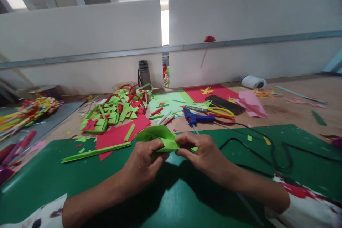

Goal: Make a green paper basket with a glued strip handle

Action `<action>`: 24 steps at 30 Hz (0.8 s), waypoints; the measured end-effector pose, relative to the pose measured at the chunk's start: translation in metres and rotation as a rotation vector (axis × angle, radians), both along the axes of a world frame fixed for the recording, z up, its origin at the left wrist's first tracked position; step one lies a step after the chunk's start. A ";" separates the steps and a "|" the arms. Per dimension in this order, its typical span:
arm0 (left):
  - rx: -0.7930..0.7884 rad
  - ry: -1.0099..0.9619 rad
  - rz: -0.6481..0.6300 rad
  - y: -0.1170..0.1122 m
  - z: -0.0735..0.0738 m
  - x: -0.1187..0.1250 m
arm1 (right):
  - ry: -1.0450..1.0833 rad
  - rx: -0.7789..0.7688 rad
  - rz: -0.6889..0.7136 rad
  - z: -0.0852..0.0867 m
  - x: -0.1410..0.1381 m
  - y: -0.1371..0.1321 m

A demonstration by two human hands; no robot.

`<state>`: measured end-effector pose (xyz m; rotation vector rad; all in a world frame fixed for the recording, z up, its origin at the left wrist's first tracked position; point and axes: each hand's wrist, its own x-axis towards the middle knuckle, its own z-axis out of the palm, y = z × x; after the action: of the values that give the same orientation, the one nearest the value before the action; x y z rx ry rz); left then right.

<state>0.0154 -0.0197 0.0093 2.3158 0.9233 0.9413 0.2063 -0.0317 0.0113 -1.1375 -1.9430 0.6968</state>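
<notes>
One green paper (157,133): held up between both hands, above the middle of the green mat (107,185); curved and gathered at its right end, apparently only partly shaped.
Left hand (146,156): pinches the paper's near side between thumb and fingers.
Right hand (203,149): pinches its right tip, thumb against forefinger.
Pile of folded paper pieces (113,117): far left, green and red, seemingly complete.
Green strip (96,152): near left, folded lengthwise, loose, perhaps unused.
Glue gun (199,118): far right of middle, beside the scissors (213,109), untouched.
Hidden folds: fingers cover the gathered end; whether glue holds it cannot be told.
Colourful bundle (44,108): cut off at left.
</notes>
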 end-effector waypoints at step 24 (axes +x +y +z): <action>0.150 0.073 -0.058 -0.006 -0.003 -0.001 | -0.461 0.789 0.126 -0.020 0.009 0.002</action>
<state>0.0144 -0.0255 0.0061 2.5041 0.8350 0.9359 0.2154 -0.0298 -0.0086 -0.7028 -2.3537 -0.3177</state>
